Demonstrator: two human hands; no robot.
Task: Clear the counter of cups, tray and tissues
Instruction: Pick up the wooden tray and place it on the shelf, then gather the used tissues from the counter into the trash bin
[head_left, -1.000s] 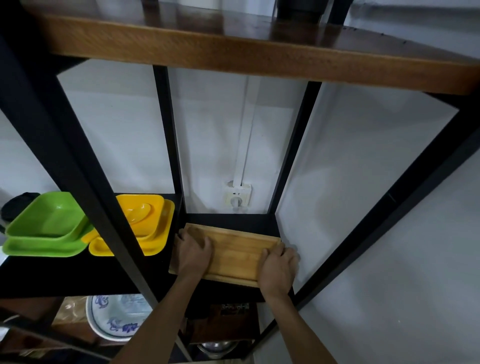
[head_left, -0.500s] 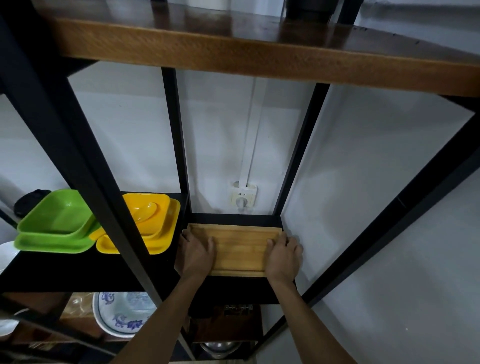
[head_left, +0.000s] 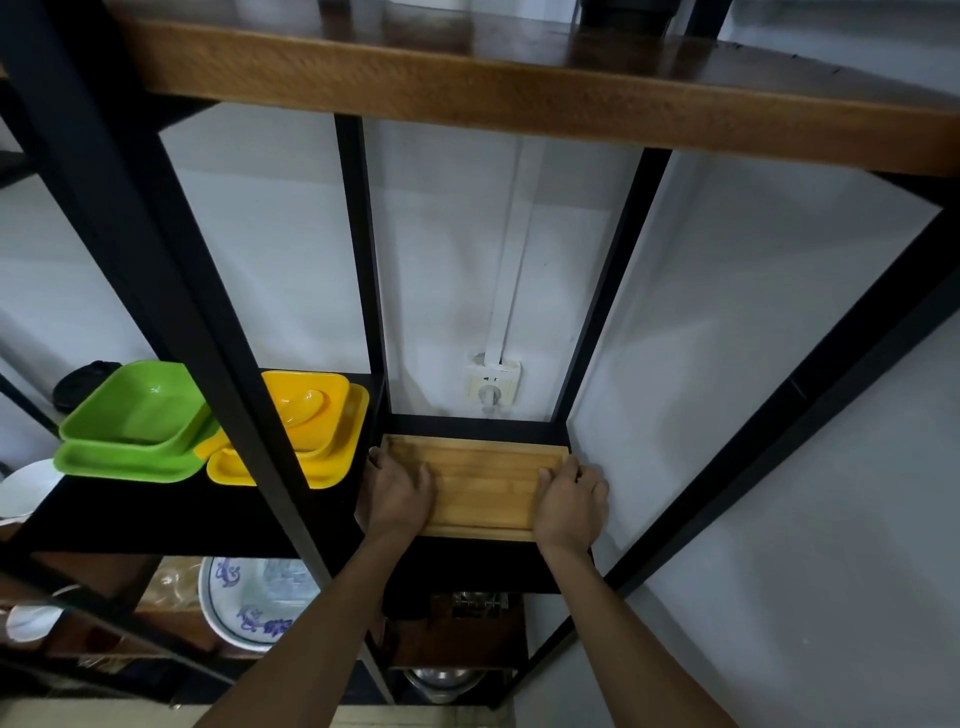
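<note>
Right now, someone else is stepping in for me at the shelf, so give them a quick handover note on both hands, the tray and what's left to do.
Left hand: on the left end of the wooden tray, fingers curled over its edge.
Right hand: on the tray's right end, same way.
Tray: flat on the black shelf in the narrow right bay, back edge near the wall socket, beside the yellow dishes.
Done: tray is on the shelf.
Left: let go of it. Cups and tissues are not in view, so check the counter.

Both forearms are bare from elbow to wrist, with no sleeves, and the left hand (head_left: 397, 496) and right hand (head_left: 571, 501) wear no gloves, rings or watch.
</note>
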